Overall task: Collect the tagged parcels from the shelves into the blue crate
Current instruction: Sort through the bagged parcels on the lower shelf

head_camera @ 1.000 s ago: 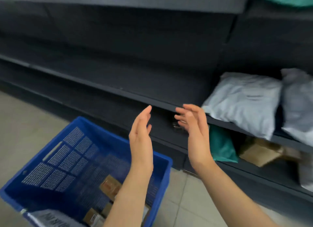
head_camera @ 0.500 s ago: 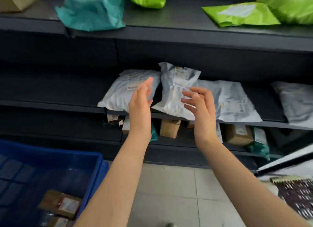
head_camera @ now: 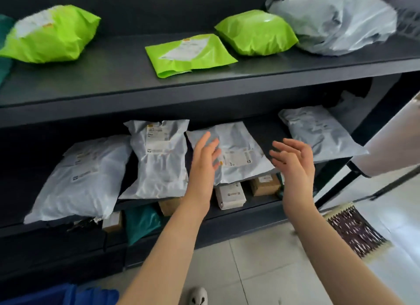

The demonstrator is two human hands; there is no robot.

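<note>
Both hands are held up in front of the middle shelf [head_camera: 266, 134], and they hold nothing. The left hand [head_camera: 204, 161] is open with straight fingers. It is right in front of the third grey bag [head_camera: 241, 145] from the left on that shelf, and I cannot tell if it touches the bag. The right hand [head_camera: 295, 163] is open too, with its fingers bent a little. It is in front of the gap between the third bag and the last one. Four grey bags [head_camera: 79, 179] lie in a row on the middle shelf, and some stick out over its front edge. They have white labels, but the writing is too blurry to read. On the shelf above the middle shelf there are three green bags [head_camera: 256, 31] and one big grey sack [head_camera: 334, 22]. The flat green bag [head_camera: 188, 52] has a white label with a small orange mark, and its words cannot be read. Under the middle shelf sit three brown boxes [head_camera: 264, 186], one white box [head_camera: 229, 195] and one dark green bag [head_camera: 141, 222]. The blue crate [head_camera: 56, 295] shows only as a corner on the floor, below and left of the middle shelf. One white shoe [head_camera: 197, 296] is on the floor in front of the middle shelf. One striped mat [head_camera: 356, 232] lies on the floor to the right of that shelf.
</note>
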